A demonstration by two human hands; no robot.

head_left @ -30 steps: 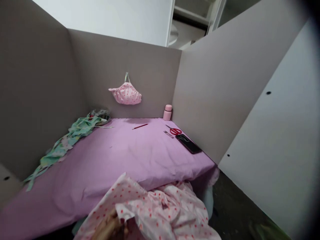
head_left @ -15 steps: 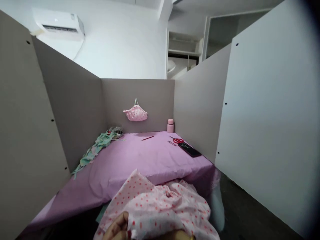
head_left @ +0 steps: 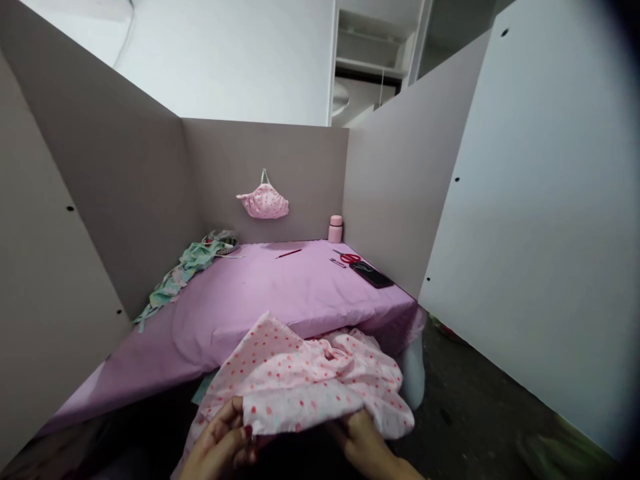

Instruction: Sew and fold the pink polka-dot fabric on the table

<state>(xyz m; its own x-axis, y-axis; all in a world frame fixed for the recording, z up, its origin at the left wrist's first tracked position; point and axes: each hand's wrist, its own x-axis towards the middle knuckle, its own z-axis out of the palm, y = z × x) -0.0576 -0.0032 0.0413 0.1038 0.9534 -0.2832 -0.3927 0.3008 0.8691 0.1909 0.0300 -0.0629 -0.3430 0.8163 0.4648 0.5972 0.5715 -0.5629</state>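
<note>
A pale pink fabric piece with red dots (head_left: 300, 373) lies bunched over the near edge of the table and hangs toward me. My left hand (head_left: 223, 440) pinches the left end of its folded edge between thumb and fingers. At the right end of that edge, my right hand (head_left: 363, 437) reaches underneath; its fingertips are hidden by the cloth. The folded strip is stretched between both hands.
A purple cloth (head_left: 240, 287) covers the table, walled by grey partitions. Green fabric strips (head_left: 185, 270) lie left. A pencil (head_left: 289, 253), red scissors (head_left: 350, 257), a phone (head_left: 371, 274) and a pink bottle (head_left: 335, 230) stand or lie farther back. A dotted pouch-like cloth (head_left: 265, 201) hangs behind.
The view has tilted down. Both hands show more fully, and the folded edge of the dotted fabric is now spread out between them.
</note>
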